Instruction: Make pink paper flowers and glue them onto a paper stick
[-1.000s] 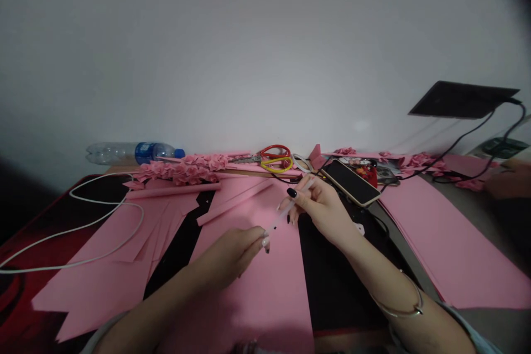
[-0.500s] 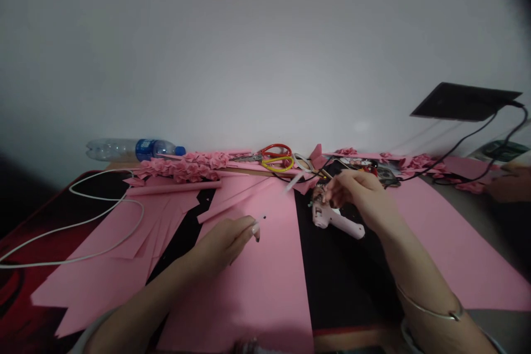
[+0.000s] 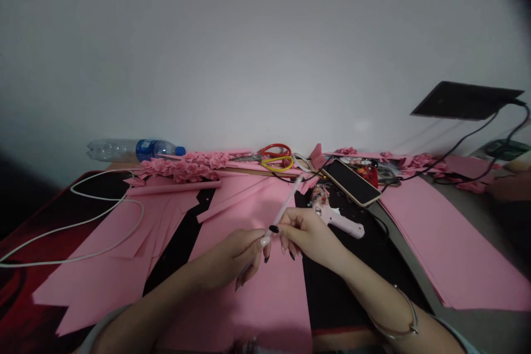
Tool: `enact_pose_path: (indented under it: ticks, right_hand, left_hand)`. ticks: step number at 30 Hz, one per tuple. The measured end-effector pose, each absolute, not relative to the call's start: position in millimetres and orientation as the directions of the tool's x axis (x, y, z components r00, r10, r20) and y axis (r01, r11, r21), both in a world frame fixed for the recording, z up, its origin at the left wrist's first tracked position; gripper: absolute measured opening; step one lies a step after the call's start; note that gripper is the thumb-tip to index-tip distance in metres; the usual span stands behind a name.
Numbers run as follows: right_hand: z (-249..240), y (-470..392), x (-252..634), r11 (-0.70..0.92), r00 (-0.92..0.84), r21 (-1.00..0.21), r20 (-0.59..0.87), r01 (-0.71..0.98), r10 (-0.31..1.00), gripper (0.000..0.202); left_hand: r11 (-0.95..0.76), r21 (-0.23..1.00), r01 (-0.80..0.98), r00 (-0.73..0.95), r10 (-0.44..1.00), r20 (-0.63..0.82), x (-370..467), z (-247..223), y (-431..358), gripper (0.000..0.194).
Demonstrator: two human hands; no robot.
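Observation:
A thin, translucent whitish glue stick (image 3: 287, 201) slants up and away above a pink paper sheet (image 3: 274, 298). My left hand (image 3: 244, 254) is closed around its lower part, thumb along it. My right hand (image 3: 309, 235) pinches the stick just above the left thumb, the two hands almost touching. Right of my right hand, a pale pink glue gun (image 3: 342, 222) lies on the black mat (image 3: 332, 287); its front end looks crusted with bits. Behind it rests a phone (image 3: 354, 182), its screen dark.
Scissors (image 3: 277, 157) with red and yellow handles lie by the wall, beside pink paper flowers (image 3: 191, 167). At the left are a plastic bottle (image 3: 120, 150), a white cable (image 3: 74, 224) and paper strips (image 3: 153, 232). A paper stack (image 3: 452, 254) and another person's blurred hand (image 3: 512, 181) are at the right.
My right hand has moved left and nearer, from over the glue gun to the glue stick in my left hand, and now pinches it. The phone it covered shows.

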State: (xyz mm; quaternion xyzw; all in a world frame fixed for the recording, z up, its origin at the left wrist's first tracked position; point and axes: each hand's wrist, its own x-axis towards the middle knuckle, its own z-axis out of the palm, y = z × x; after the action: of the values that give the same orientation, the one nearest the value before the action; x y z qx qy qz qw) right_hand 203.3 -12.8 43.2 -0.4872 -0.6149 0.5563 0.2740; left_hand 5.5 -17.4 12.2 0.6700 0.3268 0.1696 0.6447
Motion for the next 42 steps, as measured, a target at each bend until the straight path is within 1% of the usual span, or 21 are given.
enact_pose_path:
  ticks: [2,4,5,7,8,10,12,13,15,16,19,21,23,26,28,30,33,35,37,39,42]
  right_hand:
    - [52,-12,217,-0.032,-0.370,-0.913,-0.196,0.406,0.908,0.030]
    - [64,-12,233,0.136,-0.440,-0.805,-0.167,0.578,0.883,0.034]
    - [70,-13,241,0.218,-0.473,-0.753,-0.139,0.621,0.870,0.034]
    - [81,-14,258,0.332,-0.547,-0.693,-0.108,0.640,0.830,0.030]
    - [85,-14,267,0.357,-0.551,-0.667,-0.096,0.653,0.829,0.028]
    - [87,-14,286,0.335,-0.472,-0.614,-0.070,0.715,0.879,0.026]
    - [82,-13,306,0.236,-0.288,-0.510,-0.023,0.827,0.957,0.016]
    - [77,-12,315,0.189,-0.213,-0.441,-0.005,0.877,0.977,0.015]
    - [64,-11,330,0.098,-0.104,-0.340,0.001,0.935,0.995,0.027]
    - [57,-10,335,0.071,-0.083,-0.310,-0.024,0.948,0.996,0.031]
    - [40,-9,338,0.015,-0.055,-0.282,-0.136,0.959,0.989,0.027]
    - [37,-8,335,-0.027,-0.025,-0.274,-0.183,0.961,0.983,0.028]
    - [39,-6,330,-0.049,-0.007,-0.286,-0.189,0.957,0.982,0.034]
    - [50,-5,327,-0.048,-0.018,-0.377,-0.169,0.925,0.985,0.041]
    - [60,-6,328,-0.048,-0.032,-0.434,-0.176,0.900,0.984,0.041]
    - [72,-8,333,-0.016,-0.097,-0.472,-0.214,0.882,0.972,0.037]
    - [89,-12,343,0.065,-0.259,-0.563,-0.272,0.824,0.927,0.031]
    - [99,-15,348,0.088,-0.304,-0.629,-0.244,0.772,0.921,0.031]
    - [107,-17,349,0.105,-0.297,-0.674,-0.176,0.731,0.939,0.030]
    - [111,-16,346,0.120,-0.252,-0.704,-0.085,0.699,0.964,0.027]
    - [107,-12,334,0.104,-0.108,-0.757,0.045,0.645,0.993,0.025]
  left_hand:
    - [0.081,0.984,0.159,0.730,0.661,-0.172,3,10,-14,0.041]
    - [0.103,0.989,0.102,0.708,0.691,-0.145,2,8,-10,0.040]
    - [0.104,0.992,0.076,0.691,0.711,-0.127,1,8,-8,0.039]
    - [0.093,0.995,0.042,0.658,0.747,-0.097,1,6,-4,0.038]
    - [0.087,0.996,0.031,0.648,0.757,-0.086,1,5,-3,0.038]
    - [0.081,0.997,0.016,0.629,0.774,-0.073,1,2,0,0.038]
    - [0.073,0.997,0.014,0.612,0.788,-0.066,1,-1,2,0.039]
    - [0.059,0.998,0.024,0.601,0.797,-0.061,1,-2,3,0.040]
    - [0.003,0.998,0.067,0.575,0.817,-0.041,0,-3,3,0.042]
    - [-0.029,0.995,0.097,0.565,0.825,-0.031,0,-2,4,0.042]
    - [-0.108,0.974,0.198,0.540,0.842,-0.017,-2,2,3,0.043]
    - [-0.163,0.952,0.259,0.519,0.855,0.005,-2,6,2,0.040]
    - [-0.230,0.924,0.306,0.494,0.868,0.053,-2,9,2,0.036]
    - [-0.287,0.895,0.342,0.462,0.881,0.105,-1,12,1,0.032]
    - [-0.302,0.888,0.348,0.451,0.884,0.124,-1,14,1,0.031]
    - [-0.312,0.883,0.351,0.451,0.883,0.133,0,16,1,0.031]
    - [-0.323,0.873,0.365,0.452,0.881,0.137,1,17,0,0.031]
    - [-0.321,0.872,0.370,0.455,0.881,0.131,1,17,0,0.030]
    - [-0.317,0.878,0.359,0.461,0.878,0.128,1,16,-1,0.029]
    - [-0.312,0.887,0.339,0.464,0.876,0.130,1,15,-1,0.028]
    - [-0.302,0.896,0.326,0.471,0.874,0.123,0,13,-3,0.030]
